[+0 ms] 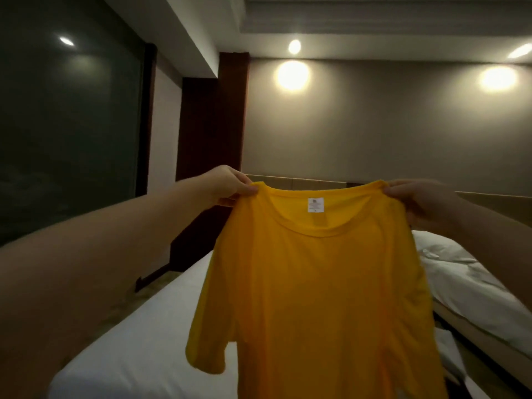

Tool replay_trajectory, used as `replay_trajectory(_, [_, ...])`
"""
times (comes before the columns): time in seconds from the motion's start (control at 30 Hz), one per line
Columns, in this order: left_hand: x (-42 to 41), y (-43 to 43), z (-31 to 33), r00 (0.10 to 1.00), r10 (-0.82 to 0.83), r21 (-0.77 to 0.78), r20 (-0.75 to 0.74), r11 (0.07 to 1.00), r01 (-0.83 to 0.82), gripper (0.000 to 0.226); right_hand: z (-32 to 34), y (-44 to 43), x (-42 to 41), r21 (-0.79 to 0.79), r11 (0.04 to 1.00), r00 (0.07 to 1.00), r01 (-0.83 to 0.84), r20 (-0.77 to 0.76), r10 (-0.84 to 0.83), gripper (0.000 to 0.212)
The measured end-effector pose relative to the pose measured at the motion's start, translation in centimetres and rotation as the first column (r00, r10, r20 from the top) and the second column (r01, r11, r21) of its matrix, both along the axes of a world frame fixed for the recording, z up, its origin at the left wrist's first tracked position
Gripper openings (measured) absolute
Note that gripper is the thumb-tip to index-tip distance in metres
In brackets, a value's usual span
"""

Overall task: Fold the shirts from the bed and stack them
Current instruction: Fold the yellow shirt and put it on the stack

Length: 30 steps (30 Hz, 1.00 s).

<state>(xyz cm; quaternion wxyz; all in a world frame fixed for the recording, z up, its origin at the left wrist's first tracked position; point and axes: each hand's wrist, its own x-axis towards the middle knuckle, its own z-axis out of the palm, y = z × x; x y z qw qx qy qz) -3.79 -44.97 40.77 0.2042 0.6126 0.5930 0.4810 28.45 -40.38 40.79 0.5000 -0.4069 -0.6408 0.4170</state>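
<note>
Head camera footage is filled, nearest of all, by the left forearm [86,269], stretched forward from the lower left corner, and by the right forearm [503,240] at the right edge. At the ends of these, a yellow shirt [316,298] is held up in the air by its shoulders. The left hand [227,185] is closed on the shoulder at the left of the view, with thumb and fingers pinched over the fabric. The right hand [417,203] is curled around the opposite shoulder in the same way. The shirt is hung between both hands, spread toward the camera, with the round neckline uppermost and a small white label [315,205] shown inside the collar. One short sleeve is seen hanging at the lower left; the hem is cut off by the bottom edge. Below and behind the shirt a bed [144,341] with a white sheet is seen, and to the right a rumpled white duvet [460,280]. Farther back, a low headboard [302,182] is set against a grey wall, a dark wooden panel [210,125] is placed left of it, and a large dark window [66,125] is found at far left. Two wall lights [292,74] are lit high on the wall.
</note>
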Motion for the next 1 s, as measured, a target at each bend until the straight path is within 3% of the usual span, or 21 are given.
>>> replay_trajectory(0.13, [0.1,1.2,-0.5,1.000,0.011,0.031,0.007,0.999,-0.012,0.031,-0.7,-0.2,0.0,0.008,0.997,0.990,0.078,0.119,-0.079,0.038])
replay_trajectory(0.23, [0.3,2.3,-1.1,1.000,-0.002,0.028,-0.008,1.000,0.002,0.037,-1.3,-0.3,0.3,0.043,0.993,0.979,0.111,0.168,-0.117,0.041])
replay_trajectory(0.33, [0.7,3.3,-1.6,0.998,-0.041,-0.005,-0.050,0.999,0.041,0.032,-2.1,-0.2,0.5,0.139,0.980,0.968,0.144,0.188,-0.168,0.031])
replay_trajectory(0.47, [1.5,4.0,-1.7,0.988,-0.126,-0.057,-0.094,0.991,0.121,0.008,-3.0,0.3,1.0,0.326,0.899,0.901,0.291,0.224,-0.373,0.009])
replay_trajectory(0.6, [2.3,4.8,-2.0,0.984,-0.153,-0.069,-0.090,0.987,0.147,0.019,-3.0,0.3,1.6,0.355,0.865,0.890,0.356,0.153,-0.429,0.013])
replay_trajectory(0.73, [2.8,5.6,-2.8,0.989,-0.124,-0.003,-0.077,0.992,0.124,0.018,-2.3,0.2,2.3,0.209,0.944,0.948,0.256,0.135,-0.287,0.008])
replay_trajectory(0.83, [2.6,5.8,-3.0,0.990,-0.136,0.046,-0.027,0.989,0.138,0.012,-1.6,-0.3,2.2,0.080,0.992,0.955,0.093,0.274,-0.111,0.003])
replay_trajectory(1.0, [2.3,5.1,-3.1,0.987,-0.156,0.073,0.050,0.986,0.152,0.028,-1.6,-0.6,1.4,0.015,0.997,0.949,0.077,0.306,-0.077,0.003])
